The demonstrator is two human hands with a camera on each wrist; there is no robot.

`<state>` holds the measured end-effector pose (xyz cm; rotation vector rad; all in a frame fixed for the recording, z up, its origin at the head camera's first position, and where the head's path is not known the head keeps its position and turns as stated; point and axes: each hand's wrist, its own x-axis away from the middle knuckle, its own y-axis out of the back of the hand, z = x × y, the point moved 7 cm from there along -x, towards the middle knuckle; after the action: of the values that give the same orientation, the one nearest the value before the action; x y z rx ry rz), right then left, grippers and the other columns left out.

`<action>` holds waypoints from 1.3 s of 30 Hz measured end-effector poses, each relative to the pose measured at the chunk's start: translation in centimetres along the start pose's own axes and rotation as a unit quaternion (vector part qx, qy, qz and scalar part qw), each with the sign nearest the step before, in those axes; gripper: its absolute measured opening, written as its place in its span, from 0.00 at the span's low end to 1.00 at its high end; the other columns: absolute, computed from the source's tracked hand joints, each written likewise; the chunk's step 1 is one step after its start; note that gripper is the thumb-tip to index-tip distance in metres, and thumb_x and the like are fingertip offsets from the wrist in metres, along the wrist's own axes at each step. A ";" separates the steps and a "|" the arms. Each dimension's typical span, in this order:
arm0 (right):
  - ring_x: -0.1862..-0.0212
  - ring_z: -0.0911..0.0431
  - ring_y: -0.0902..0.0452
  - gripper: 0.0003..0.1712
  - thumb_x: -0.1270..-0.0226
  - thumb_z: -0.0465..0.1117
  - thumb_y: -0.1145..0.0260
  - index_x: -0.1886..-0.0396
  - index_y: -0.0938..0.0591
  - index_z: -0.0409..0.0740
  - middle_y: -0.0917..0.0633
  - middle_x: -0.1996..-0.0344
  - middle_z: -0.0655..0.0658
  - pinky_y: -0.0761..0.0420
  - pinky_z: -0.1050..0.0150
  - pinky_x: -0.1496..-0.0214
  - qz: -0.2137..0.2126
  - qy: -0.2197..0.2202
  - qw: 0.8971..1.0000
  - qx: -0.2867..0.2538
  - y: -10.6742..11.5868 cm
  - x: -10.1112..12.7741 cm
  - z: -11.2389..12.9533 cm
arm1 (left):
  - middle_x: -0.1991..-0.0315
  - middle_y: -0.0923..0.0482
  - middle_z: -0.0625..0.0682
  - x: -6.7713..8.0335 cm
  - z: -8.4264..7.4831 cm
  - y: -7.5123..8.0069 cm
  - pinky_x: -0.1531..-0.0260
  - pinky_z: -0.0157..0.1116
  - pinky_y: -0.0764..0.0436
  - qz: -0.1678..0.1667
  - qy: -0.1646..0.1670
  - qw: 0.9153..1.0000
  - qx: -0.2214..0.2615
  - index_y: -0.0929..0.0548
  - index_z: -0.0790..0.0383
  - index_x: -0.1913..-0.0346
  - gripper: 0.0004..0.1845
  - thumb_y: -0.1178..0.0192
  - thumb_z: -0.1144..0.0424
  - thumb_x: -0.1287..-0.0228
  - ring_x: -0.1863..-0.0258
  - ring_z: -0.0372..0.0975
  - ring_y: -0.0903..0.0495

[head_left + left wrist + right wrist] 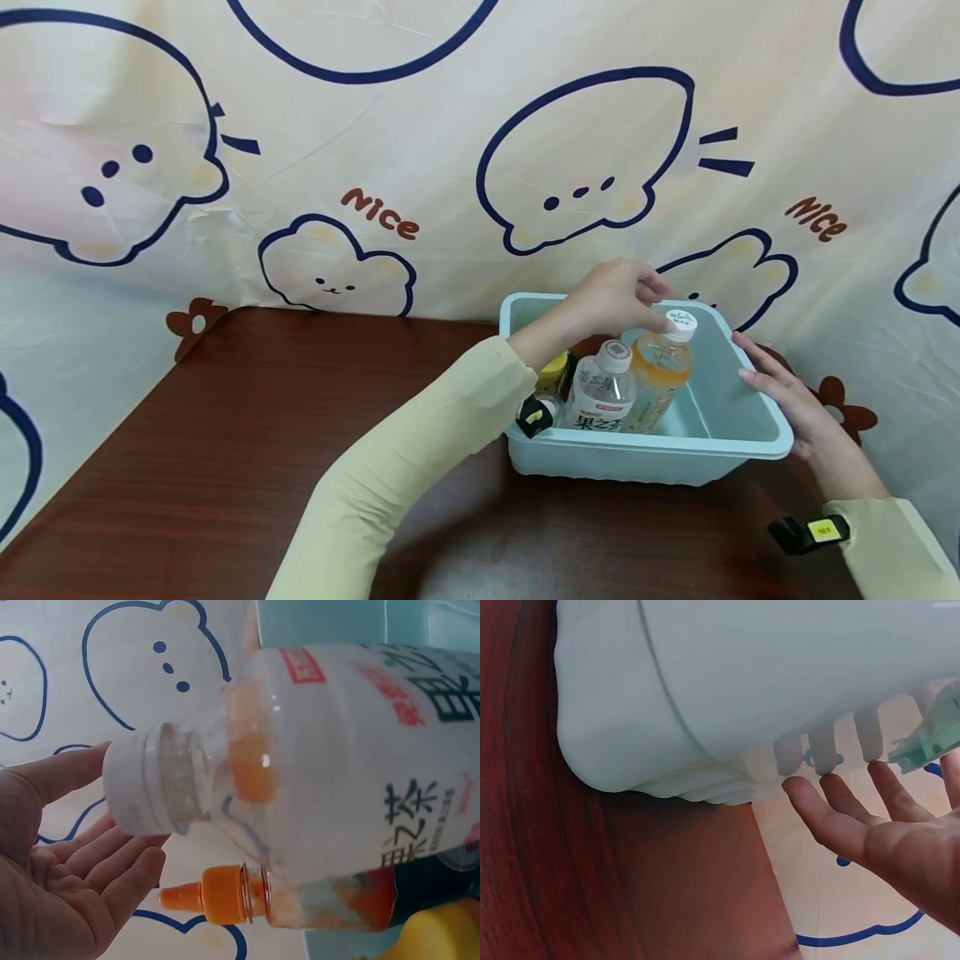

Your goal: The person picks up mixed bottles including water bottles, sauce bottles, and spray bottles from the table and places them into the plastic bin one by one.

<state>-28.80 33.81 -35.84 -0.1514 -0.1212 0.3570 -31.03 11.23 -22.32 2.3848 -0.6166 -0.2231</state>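
We see a dark wooden table bearing a pale blue plastic bin, which sits near the table's far right edge by the printed cloth backdrop. Inside the bin stand an orange-drink bottle, a clear white-labelled bottle and a yellow-capped jar, packed close together. Our right hand rests with straight fingers against the bin's right rim, gripping nothing. Our left hand hovers over the orange-drink bottle's white cap, fingers relaxed and open, touching the cap at most. We judge the tall bottles top-heavy: a sideways nudge on the cap could tip one onto its neighbours, and a push on the rim could slide the bin off the table
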 end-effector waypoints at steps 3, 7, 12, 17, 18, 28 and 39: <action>0.56 0.63 0.22 0.29 0.28 0.38 0.55 0.33 0.41 0.71 0.27 0.51 0.66 0.19 0.54 0.63 -0.006 0.006 1.000 0.012 0.3 0.0 0.2 | 0.53 0.22 0.43 0.1 0.0 0.5 0.58 0.26 0.24 -0.005 -0.006 1.000 -0.004 0.22 0.52 0.50 0.21 0.32 0.60 0.49 0.54 0.31 0.24; 0.56 0.64 0.22 0.30 0.28 0.38 0.54 0.33 0.42 0.72 0.28 0.51 0.66 0.19 0.53 0.62 -0.012 0.003 1.000 0.019 0.4 0.0 0.2 | 0.53 0.21 0.45 0.4 0.2 1.3 0.58 0.26 0.25 -0.012 -0.015 1.000 0.007 0.23 0.54 0.50 0.22 0.32 0.60 0.50 0.54 0.32 0.23; 0.57 0.65 0.22 0.32 0.29 0.39 0.52 0.31 0.46 0.70 0.31 0.50 0.64 0.19 0.53 0.62 -0.032 -0.010 0.999 0.031 0.4 -0.1 0.2 | 0.54 0.21 0.47 0.7 0.6 2.2 0.59 0.25 0.24 -0.016 -0.027 0.999 0.036 0.23 0.57 0.49 0.22 0.32 0.62 0.49 0.55 0.33 0.23; 0.56 0.65 0.22 0.34 0.30 0.39 0.50 0.30 0.48 0.69 0.35 0.48 0.60 0.20 0.50 0.60 -0.040 -0.015 0.998 0.038 0.2 -0.3 0.4 | 0.51 0.22 0.49 1.0 1.1 3.1 0.57 0.26 0.24 -0.010 -0.031 0.999 0.043 0.24 0.59 0.47 0.23 0.33 0.61 0.48 0.52 0.35 0.23; 0.56 0.65 0.22 0.34 0.30 0.39 0.50 0.30 0.48 0.69 0.36 0.48 0.60 0.20 0.50 0.61 -0.041 -0.014 0.998 0.043 0.2 -0.3 0.4 | 0.51 0.22 0.50 1.0 1.2 3.2 0.56 0.26 0.24 -0.007 -0.030 0.998 0.045 0.25 0.59 0.47 0.23 0.34 0.62 0.47 0.52 0.36 0.24; 0.58 0.65 0.22 0.35 0.31 0.41 0.48 0.30 0.50 0.69 0.43 0.39 0.51 0.21 0.47 0.61 -0.068 -0.031 0.995 0.073 0.5 0.0 0.4 | 0.50 0.22 0.50 1.8 3.1 5.0 0.54 0.29 0.24 -0.029 -0.008 0.997 0.068 0.24 0.59 0.47 0.23 0.33 0.62 0.48 0.51 0.37 0.24; 0.60 0.67 0.23 0.35 0.31 0.43 0.47 0.31 0.50 0.71 0.51 0.34 0.42 0.22 0.44 0.60 -0.082 -0.043 0.989 0.118 0.6 0.1 0.6 | 0.50 0.22 0.52 3.8 6.3 8.5 0.51 0.34 0.25 -0.086 0.005 0.991 0.098 0.24 0.59 0.48 0.22 0.34 0.61 0.47 0.50 0.39 0.24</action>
<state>-28.97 34.54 -35.33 0.1080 -0.1747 0.2111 -32.81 0.14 -21.79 2.6312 -0.4451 -0.2345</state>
